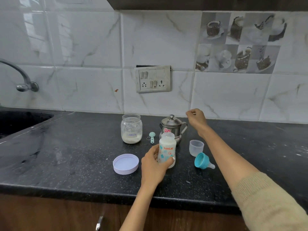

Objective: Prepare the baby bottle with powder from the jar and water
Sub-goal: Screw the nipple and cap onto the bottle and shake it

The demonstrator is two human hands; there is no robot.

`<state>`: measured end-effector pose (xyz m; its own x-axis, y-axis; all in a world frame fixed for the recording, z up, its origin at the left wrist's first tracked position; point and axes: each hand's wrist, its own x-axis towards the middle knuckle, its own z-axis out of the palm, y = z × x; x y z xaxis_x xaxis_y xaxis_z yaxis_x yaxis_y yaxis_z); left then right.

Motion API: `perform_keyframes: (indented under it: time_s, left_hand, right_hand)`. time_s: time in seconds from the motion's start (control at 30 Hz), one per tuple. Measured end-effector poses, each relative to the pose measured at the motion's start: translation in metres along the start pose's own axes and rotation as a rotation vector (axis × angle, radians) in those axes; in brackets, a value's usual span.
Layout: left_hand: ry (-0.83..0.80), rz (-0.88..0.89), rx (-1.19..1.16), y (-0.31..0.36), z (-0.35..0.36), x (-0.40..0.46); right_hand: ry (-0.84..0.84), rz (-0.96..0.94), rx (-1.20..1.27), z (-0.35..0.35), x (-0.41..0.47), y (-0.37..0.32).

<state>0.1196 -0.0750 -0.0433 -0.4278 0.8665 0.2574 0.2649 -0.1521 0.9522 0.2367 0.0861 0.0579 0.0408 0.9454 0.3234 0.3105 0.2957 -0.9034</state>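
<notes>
The baby bottle (167, 148) stands upright and uncapped on the black counter (75, 155), holding white liquid. My left hand (154, 165) grips its lower part. My right hand (195, 118) hovers above and right of the steel water jug (172, 127), fingers curled, holding nothing that I can see. The open glass formula jar (131, 128) with a little white powder stands to the left. A teal scoop (152, 136) lies between jar and jug. The teal nipple ring (203, 161) lies on its side at the right, next to the clear bottle cap (196, 147).
The jar's white lid (126, 163) lies upturned left of the bottle. A dark sink (20, 120) and a tap (21, 77) are at the far left. A switch panel (153, 79) sits on the tiled wall behind. The counter's front edge runs just below my left wrist.
</notes>
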Motion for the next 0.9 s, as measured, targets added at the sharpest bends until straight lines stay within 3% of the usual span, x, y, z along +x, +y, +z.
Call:
perform_keyframes:
  time_s: [0.37,0.6,0.77,0.9]
  left_hand:
    - [-0.019,0.011,0.064,0.014,-0.005,-0.011]
    - [-0.031,0.074,0.159,0.012,-0.01,-0.023]
    - [-0.055,0.087,0.187,0.01,-0.014,-0.022]
    - [-0.039,0.075,0.205,0.007,-0.013,-0.022]
  right_hand:
    - [-0.142,-0.235,0.066,-0.003,-0.095,-0.019]
    - [-0.039,-0.176,0.121,0.02,-0.151,0.019]
    - [-0.144,-0.038,0.077,0.027,-0.16,0.048]
    - [-0.146,-0.076,-0.005,0.027,-0.162,0.047]
